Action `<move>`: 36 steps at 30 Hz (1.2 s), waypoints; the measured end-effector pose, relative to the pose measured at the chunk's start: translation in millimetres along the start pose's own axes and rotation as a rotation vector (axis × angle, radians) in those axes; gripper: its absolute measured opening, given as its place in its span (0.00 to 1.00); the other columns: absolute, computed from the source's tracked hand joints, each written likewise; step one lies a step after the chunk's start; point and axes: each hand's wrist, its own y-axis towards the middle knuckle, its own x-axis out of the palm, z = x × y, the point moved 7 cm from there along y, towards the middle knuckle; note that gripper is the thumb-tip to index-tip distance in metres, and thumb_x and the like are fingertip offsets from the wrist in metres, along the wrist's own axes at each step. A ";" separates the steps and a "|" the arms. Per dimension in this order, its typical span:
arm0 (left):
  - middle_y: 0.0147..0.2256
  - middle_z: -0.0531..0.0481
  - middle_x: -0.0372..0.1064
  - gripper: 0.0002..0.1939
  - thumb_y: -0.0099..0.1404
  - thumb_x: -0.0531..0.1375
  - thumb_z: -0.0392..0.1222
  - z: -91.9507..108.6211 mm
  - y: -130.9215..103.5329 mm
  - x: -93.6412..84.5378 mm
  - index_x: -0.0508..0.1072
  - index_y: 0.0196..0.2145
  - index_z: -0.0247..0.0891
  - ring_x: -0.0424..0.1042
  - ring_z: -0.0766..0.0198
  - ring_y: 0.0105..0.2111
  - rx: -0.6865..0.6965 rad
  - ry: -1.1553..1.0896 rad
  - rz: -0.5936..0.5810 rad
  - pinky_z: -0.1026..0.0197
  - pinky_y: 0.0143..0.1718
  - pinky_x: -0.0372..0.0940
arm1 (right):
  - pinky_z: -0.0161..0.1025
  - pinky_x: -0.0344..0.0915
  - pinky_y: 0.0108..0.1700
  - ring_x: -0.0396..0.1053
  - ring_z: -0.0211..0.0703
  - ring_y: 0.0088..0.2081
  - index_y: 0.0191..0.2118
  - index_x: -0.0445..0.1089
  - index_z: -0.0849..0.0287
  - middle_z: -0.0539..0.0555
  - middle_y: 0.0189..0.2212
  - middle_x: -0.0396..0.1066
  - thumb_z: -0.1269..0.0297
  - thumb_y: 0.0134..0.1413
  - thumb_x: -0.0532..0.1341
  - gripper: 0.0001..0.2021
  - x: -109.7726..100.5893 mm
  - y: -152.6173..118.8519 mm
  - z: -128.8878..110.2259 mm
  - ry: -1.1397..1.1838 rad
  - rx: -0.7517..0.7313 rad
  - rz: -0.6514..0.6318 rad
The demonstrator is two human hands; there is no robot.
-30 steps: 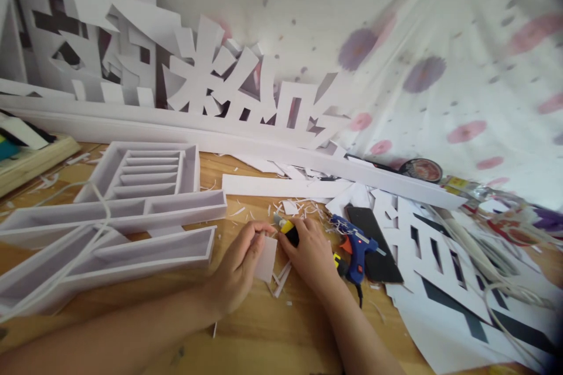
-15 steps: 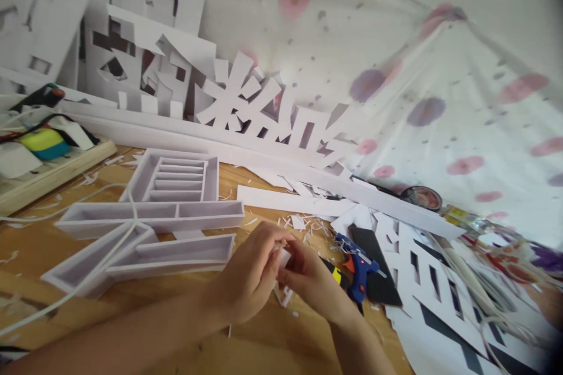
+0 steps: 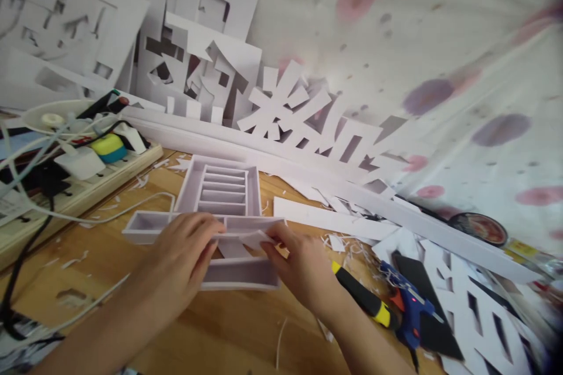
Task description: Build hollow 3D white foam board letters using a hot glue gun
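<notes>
Form (image 3: 240,225), white and walled, lies on the table (image 3: 229,328) just left of the frame's centre, and I see the right hand (image 3: 303,263) pinching a small white piece (image 3: 255,239) above the form's right side. The left hand (image 3: 185,252) curls over its middle, though from my distant seat I cannot tell whether it grasps anything. At lower right I have a cutter (image 3: 363,293) beside the glue gun (image 3: 409,307), which overlaps the phone (image 3: 421,276) in view.

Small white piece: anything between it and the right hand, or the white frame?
Nothing visible: the right hand pinches the small white piece over the white frame; the left hand is off to one side.
</notes>
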 end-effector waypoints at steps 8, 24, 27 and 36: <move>0.43 0.48 0.66 0.10 0.65 0.51 0.36 -13.9 -6.3 10.6 0.67 0.43 0.43 0.66 0.56 0.44 -0.012 -0.060 -0.052 0.53 0.45 0.62 | 0.35 0.40 0.24 0.66 0.38 0.22 0.24 0.68 0.55 0.49 0.20 0.72 0.67 0.50 0.60 0.06 20.1 13.4 -0.2 -0.336 0.168 -0.242; 0.46 0.45 0.66 0.14 0.67 0.49 0.35 -13.6 -17.0 18.6 0.66 0.49 0.36 0.64 0.54 0.47 0.058 0.022 0.003 0.52 0.46 0.62 | 0.39 0.42 0.26 0.72 0.46 0.26 0.23 0.73 0.55 0.54 0.23 0.76 0.69 0.47 0.58 0.08 36.0 28.7 -6.4 -0.418 0.296 -0.437; 0.45 0.44 0.67 0.15 0.66 0.50 0.34 -12.4 -16.3 15.7 0.66 0.49 0.34 0.64 0.55 0.46 0.103 0.059 0.011 0.52 0.46 0.62 | 0.40 0.39 0.25 0.73 0.48 0.25 0.23 0.74 0.54 0.54 0.22 0.76 0.69 0.48 0.58 0.09 38.2 30.3 -12.5 -0.472 0.261 -0.463; 0.37 0.47 0.68 0.09 0.67 0.49 0.35 -10.3 -8.1 13.8 0.67 0.41 0.36 0.67 0.56 0.39 0.082 0.024 -0.058 0.53 0.40 0.64 | 0.37 0.46 0.21 0.73 0.48 0.22 0.22 0.73 0.54 0.53 0.18 0.75 0.65 0.48 0.62 0.07 37.6 31.7 -12.3 -0.509 0.242 -0.392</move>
